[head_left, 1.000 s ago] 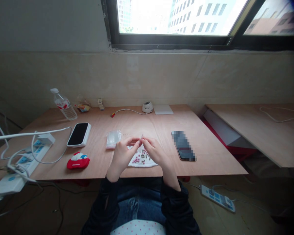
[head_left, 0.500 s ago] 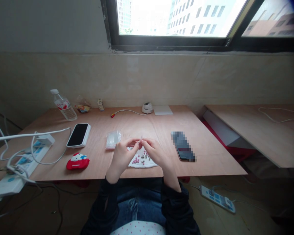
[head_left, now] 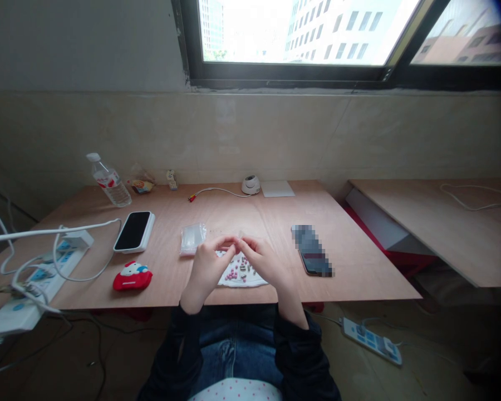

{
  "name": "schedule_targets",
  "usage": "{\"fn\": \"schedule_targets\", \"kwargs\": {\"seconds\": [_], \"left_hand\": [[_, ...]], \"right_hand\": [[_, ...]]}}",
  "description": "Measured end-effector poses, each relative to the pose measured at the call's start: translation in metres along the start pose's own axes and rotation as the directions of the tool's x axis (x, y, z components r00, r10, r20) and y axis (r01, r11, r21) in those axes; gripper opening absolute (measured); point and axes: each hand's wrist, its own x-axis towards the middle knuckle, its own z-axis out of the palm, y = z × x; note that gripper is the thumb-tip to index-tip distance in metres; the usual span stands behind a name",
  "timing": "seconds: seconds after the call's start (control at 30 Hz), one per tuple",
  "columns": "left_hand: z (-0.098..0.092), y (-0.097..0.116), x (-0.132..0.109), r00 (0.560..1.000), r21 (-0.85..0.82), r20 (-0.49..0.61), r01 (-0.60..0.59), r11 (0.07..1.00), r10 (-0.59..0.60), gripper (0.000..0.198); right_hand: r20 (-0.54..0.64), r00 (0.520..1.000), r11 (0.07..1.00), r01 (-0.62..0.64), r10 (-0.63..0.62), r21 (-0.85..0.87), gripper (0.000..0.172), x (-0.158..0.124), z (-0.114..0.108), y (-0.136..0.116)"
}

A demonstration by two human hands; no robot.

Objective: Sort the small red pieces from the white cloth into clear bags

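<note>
My left hand (head_left: pixel 207 268) and my right hand (head_left: pixel 265 263) meet at the fingertips over a white cloth or plate (head_left: pixel 242 282). Both are closed in a pinch, and what lies between the fingertips is too small to make out. Several small pink pieces (head_left: pixel 232 274) and a few metallic-looking ones (head_left: pixel 243 268) lie on the white surface, partly hidden by my hands. Just left of my left hand is a clear plastic packet (head_left: pixel 192 239).
A blurred phone (head_left: pixel 311 250) lies right; a white-cased device (head_left: pixel 134 231), red pouch (head_left: pixel 132 275), power strip (head_left: pixel 37 289) and cables are left. Along the back stand a water bottle (head_left: pixel 109 181), snack bag (head_left: pixel 141 185), small box (head_left: pixel 172 180) and dome camera (head_left: pixel 251 184).
My fingertips have shifted slightly and cover more of the thin, pale item that showed between them before. The things on the table have not moved.
</note>
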Motion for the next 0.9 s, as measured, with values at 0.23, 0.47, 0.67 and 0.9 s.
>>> {"fn": "schedule_targets", "kwargs": {"seconds": [0.23,0.47,0.67,0.9], "left_hand": [[-0.001,-0.003,0.001,1.0,0.041,0.026,-0.015,0.999,0.014,0.02],[0.0,0.007,-0.002,0.997,0.28,0.07,-0.051,0.959,0.033,0.02],[0.003,0.006,-0.001,0.997,0.535,-0.062,-0.009,0.845,0.05,0.016],[-0.009,-0.002,0.002,0.98,0.414,-0.198,0.073,0.908,0.011,0.016]], "right_hand": [[-0.041,0.999,0.992,0.004,-0.009,-0.122,0.03,0.0,0.001,0.004],[-0.067,0.998,0.99,-0.028,0.019,-0.136,0.027,-0.001,0.0,0.001],[-0.093,0.996,0.984,-0.017,0.001,-0.178,0.03,-0.003,-0.001,-0.004],[-0.154,0.988,0.987,-0.042,0.017,-0.157,0.03,-0.004,0.001,-0.006]]}}
